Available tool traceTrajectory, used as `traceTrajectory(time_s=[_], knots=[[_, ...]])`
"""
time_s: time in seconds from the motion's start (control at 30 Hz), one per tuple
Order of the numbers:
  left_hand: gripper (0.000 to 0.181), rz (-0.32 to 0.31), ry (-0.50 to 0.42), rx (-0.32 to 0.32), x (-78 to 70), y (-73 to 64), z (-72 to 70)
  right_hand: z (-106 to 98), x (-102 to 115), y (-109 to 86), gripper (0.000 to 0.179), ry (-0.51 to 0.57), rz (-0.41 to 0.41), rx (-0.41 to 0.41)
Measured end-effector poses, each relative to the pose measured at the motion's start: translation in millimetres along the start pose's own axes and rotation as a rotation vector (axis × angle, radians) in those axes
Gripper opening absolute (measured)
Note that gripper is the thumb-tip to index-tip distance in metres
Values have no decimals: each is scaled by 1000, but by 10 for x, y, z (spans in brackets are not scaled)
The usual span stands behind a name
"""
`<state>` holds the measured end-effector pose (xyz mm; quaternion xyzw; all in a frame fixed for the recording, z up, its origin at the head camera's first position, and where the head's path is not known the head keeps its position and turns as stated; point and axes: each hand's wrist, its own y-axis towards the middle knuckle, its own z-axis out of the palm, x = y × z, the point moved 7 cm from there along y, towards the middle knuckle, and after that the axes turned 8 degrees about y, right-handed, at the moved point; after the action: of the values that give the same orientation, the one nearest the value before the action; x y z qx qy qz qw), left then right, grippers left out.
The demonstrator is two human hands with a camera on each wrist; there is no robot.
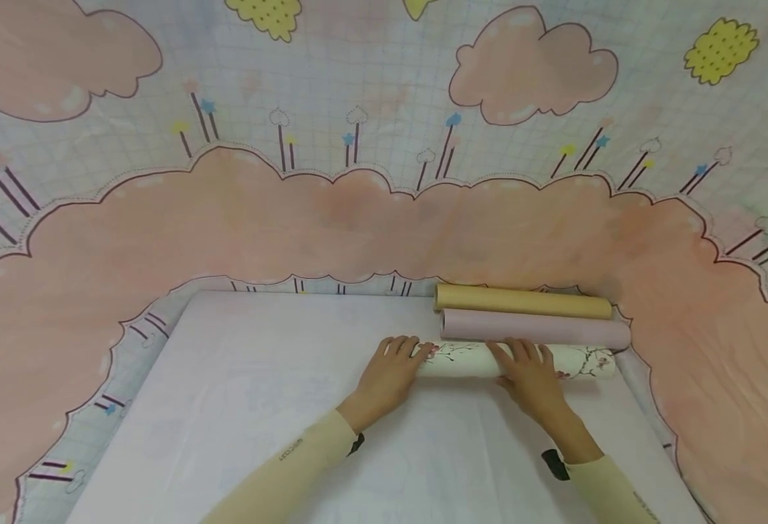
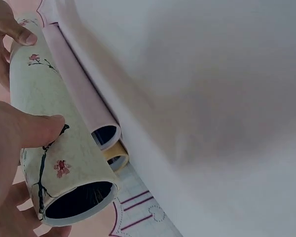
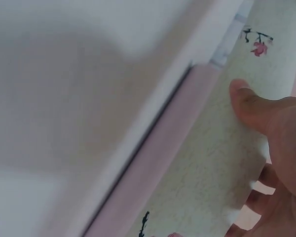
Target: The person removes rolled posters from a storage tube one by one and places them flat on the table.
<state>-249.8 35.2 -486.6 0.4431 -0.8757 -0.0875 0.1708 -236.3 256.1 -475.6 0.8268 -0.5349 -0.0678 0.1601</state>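
A cream wallpaper roll (image 1: pixel 462 362) printed with dark branches and pink blossoms lies lengthwise across the white table. My left hand (image 1: pixel 389 372) grips it near its left end, and the left wrist view shows the thumb laid along the paper beside the roll's open hollow end. Further right along the same roll, my right hand (image 1: pixel 529 380) holds it, with the thumb (image 3: pixel 244 96) on one side and the other fingers round the far side, partly hidden. Right behind it is a pale pink roll (image 1: pixel 534 327), and behind that a yellow roll (image 1: pixel 521 300).
The white tabletop (image 1: pixel 259 393) spreads to the left and in front of the rolls. Its back edge runs close by the yellow roll. A patterned cloth (image 1: pixel 331 225) with peach scallops and clouds surrounds the table at the back and sides.
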Motion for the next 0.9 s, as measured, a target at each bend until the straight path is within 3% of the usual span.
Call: traceTrajectory(time_s=[0.2,0.5,0.9], knots=[[62,-2,-24,32,118,-266,-18,35,251,-14,75,5,-29,27],[65,-14,-35,82,276,-552,-2,125,520,-5,75,19,-85,21],[64,-11,-89,65,421,-749,100,317,686,31,71,92,-94,63]])
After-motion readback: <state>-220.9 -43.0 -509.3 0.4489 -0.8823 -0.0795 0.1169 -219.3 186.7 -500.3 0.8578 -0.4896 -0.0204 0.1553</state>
